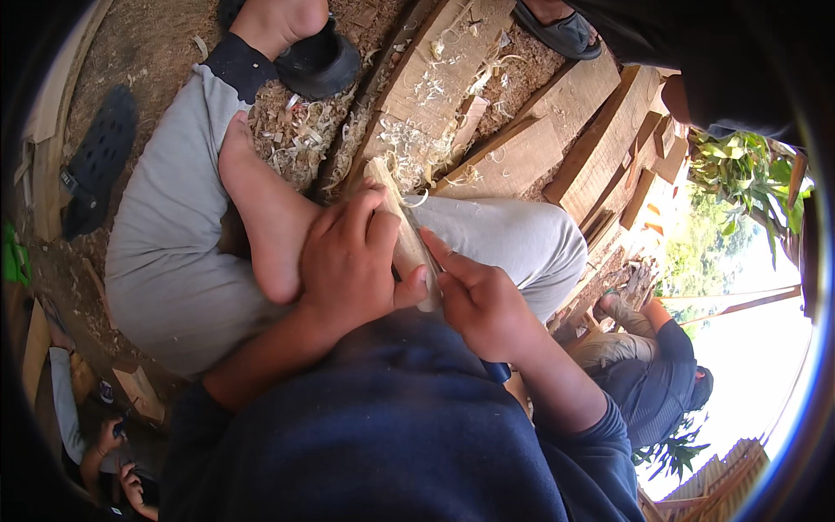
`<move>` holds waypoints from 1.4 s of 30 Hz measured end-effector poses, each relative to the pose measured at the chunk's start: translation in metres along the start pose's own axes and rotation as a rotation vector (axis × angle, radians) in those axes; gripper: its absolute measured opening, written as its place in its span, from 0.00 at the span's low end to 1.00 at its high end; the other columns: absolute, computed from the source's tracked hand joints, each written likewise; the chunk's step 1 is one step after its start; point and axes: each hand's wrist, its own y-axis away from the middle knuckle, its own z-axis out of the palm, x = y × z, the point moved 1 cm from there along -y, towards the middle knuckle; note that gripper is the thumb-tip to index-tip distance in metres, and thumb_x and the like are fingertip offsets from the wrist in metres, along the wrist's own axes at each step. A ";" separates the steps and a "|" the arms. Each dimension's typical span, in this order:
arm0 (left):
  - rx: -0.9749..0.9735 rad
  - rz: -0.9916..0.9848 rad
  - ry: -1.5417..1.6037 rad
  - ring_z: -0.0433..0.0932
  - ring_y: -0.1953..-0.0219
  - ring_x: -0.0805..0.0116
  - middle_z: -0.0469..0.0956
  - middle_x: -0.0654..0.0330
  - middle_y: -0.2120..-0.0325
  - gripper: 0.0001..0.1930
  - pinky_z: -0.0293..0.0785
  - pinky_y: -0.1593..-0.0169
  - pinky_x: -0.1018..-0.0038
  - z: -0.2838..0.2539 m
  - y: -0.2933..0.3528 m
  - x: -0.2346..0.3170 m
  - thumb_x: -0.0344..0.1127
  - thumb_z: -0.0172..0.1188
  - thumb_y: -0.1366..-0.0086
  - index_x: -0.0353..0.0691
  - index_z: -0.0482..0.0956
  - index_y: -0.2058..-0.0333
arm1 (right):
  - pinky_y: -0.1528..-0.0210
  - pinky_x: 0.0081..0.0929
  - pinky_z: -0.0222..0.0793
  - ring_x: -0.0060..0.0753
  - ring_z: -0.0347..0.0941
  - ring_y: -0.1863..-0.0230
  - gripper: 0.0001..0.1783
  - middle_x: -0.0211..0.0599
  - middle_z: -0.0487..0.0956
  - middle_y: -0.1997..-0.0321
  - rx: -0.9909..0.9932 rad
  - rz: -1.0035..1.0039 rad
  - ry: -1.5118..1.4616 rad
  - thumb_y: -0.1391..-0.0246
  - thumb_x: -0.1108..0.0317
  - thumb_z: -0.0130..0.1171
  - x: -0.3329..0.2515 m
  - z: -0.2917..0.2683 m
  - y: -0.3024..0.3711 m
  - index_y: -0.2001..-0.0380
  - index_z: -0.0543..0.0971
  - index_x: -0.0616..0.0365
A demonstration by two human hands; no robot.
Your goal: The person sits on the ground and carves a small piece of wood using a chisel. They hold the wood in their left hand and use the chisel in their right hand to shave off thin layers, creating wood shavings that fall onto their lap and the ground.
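A pale, narrow piece of wood (407,248) slants across my lap, its far end near the shavings and its near end against my dark shirt. My left hand (352,252) is closed over it from the left, fingers across its upper part and thumb near its lower end. In my right hand (483,304) is a knife (496,371); the dark butt of its handle sticks out below my fist. Its thin blade lies along the right side of the wood, mostly hidden by my fingers. A thin curl of shaving (416,202) hangs beside the wood's far part.
Long planks (435,65) lie ahead among wood shavings (304,143). Dark clogs (100,161) are at the left and top. Someone's sandalled foot (561,30) is at the upper right. A bent-over person (648,374) sits at the right; another person's hands (109,435) show lower left.
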 end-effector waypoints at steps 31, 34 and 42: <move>0.052 -0.001 -0.028 0.78 0.44 0.42 0.74 0.43 0.46 0.36 0.72 0.42 0.52 -0.003 -0.004 0.004 0.59 0.58 0.35 0.32 0.75 0.41 | 0.58 0.47 0.75 0.66 0.81 0.65 0.31 0.65 0.80 0.70 0.050 -0.123 0.116 0.30 0.69 0.53 0.010 0.000 -0.004 0.25 0.69 0.55; -0.049 -0.015 -0.040 0.77 0.44 0.43 0.73 0.43 0.45 0.36 0.72 0.42 0.52 -0.013 -0.007 0.005 0.53 0.60 0.38 0.35 0.75 0.37 | 0.60 0.52 0.74 0.66 0.81 0.66 0.28 0.63 0.80 0.71 0.023 -0.122 0.270 0.30 0.68 0.55 0.007 -0.011 -0.003 0.28 0.72 0.54; -0.167 -0.036 0.142 0.75 0.41 0.39 0.72 0.42 0.43 0.32 0.71 0.38 0.50 -0.031 -0.005 -0.002 0.39 0.66 0.45 0.35 0.76 0.40 | 0.62 0.53 0.75 0.59 0.82 0.64 0.17 0.51 0.84 0.67 0.133 -0.273 0.470 0.31 0.65 0.59 0.031 -0.034 -0.001 0.42 0.80 0.51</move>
